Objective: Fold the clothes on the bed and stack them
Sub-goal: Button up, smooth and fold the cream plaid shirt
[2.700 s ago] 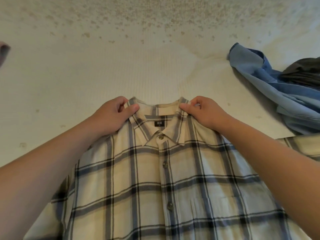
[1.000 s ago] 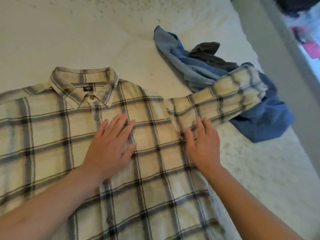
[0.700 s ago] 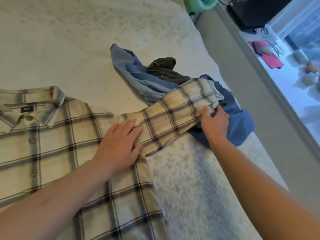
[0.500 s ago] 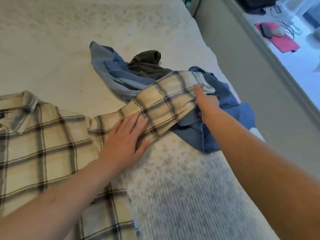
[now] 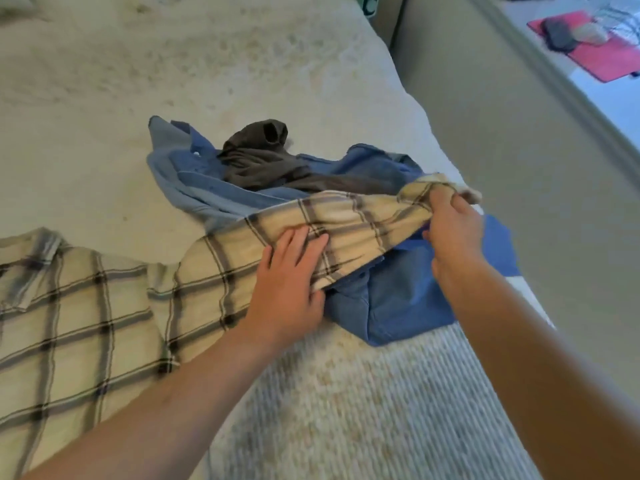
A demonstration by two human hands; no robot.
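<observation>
A cream plaid shirt (image 5: 79,317) lies front-up on the bed, collar at the far left. Its right sleeve (image 5: 346,220) stretches out over a crumpled blue garment (image 5: 398,299). My left hand (image 5: 287,285) presses flat on the sleeve near its middle, fingers straight. My right hand (image 5: 453,230) grips the bunched cuff end of the sleeve and holds it slightly lifted above the blue garment. A dark grey garment (image 5: 263,157) lies on top of the blue pile, behind the sleeve.
The cream bedspread (image 5: 242,81) runs far and left. The bed's right edge (image 5: 450,161) lies just beyond the pile, with a grey panel (image 5: 519,133) beside it. A red mat (image 5: 595,53) with small items lies on the floor at the top right.
Both hands moved from the collar to the shirt's right side. The left hand slid along the sleeve; the right hand reached the cuff, closed on it and lifted it off the blue garment.
</observation>
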